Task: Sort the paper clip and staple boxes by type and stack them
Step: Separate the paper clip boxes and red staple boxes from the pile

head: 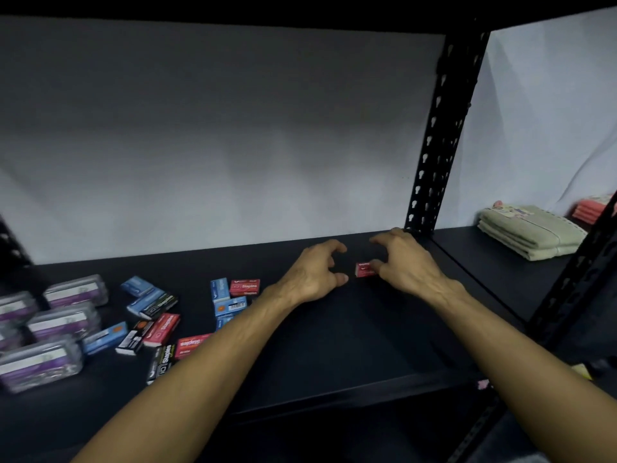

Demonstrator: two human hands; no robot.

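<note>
A: What's nearest the camera?

B: The front lip of the black shelf (334,394), running left to right under both forearms. Behind it, a wide bare stretch of shelf reaches to the white back wall (217,145). The black perforated upright (437,135) closes it off on the right.

A: And the clutter?

B: All on the left. Clear plastic paper clip boxes (40,362) with purple labels sit near the left edge. Beside them lie scattered staple boxes (162,329) in red, blue and black, at all angles, some overlapping.

A: The hands?

B: Both reach far back, palms down. The left hand (312,274) hovers with its fingers curled in a loose claw, holding nothing. The right hand (405,262) is just beside it, thumb and fingers curled round the far end of a red staple box (362,269).

A: How does that box look?

B: Small, red, with white print too blurred to read. It lies flat on the shelf between the two hands, well apart from the scattered ones.

A: Anything farther out?

B: Past the upright, on the next bay, lie folded green towels (531,232) and a pink stack (589,210) behind them.
</note>
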